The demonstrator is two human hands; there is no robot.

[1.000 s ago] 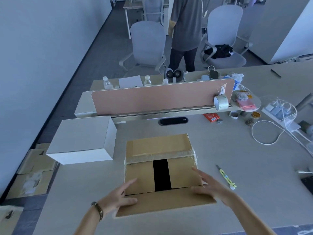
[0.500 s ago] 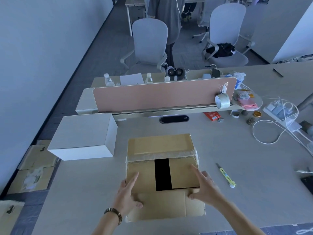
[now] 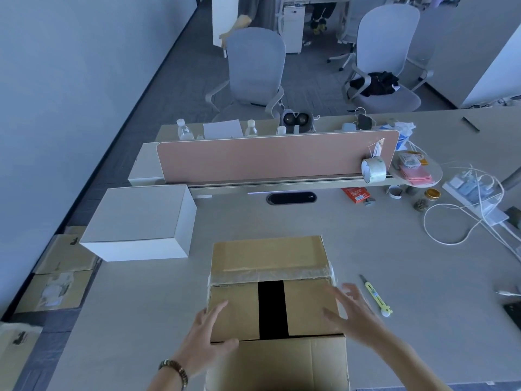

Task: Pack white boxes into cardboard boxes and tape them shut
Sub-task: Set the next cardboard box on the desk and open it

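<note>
A cardboard box stands on the desk right in front of me, with old clear tape across its top and a dark gap between two inner flaps. My left hand presses on the left inner flap, thumb at the fold of the near flap. My right hand hovers with spread fingers over the right inner flap, blurred. A closed white box sits on the desk to the left. A roll of clear tape rests against the pink divider at the right.
A yellow utility knife lies right of the cardboard box. White cables and small items crowd the right side. The pink divider crosses the desk's back. Flattened cartons lie on the floor at left. Office chairs stand beyond.
The cardboard box has come nearer to me and its near flap has folded down over the front. My right hand lifted off the flap. The person behind the desk walked away.
</note>
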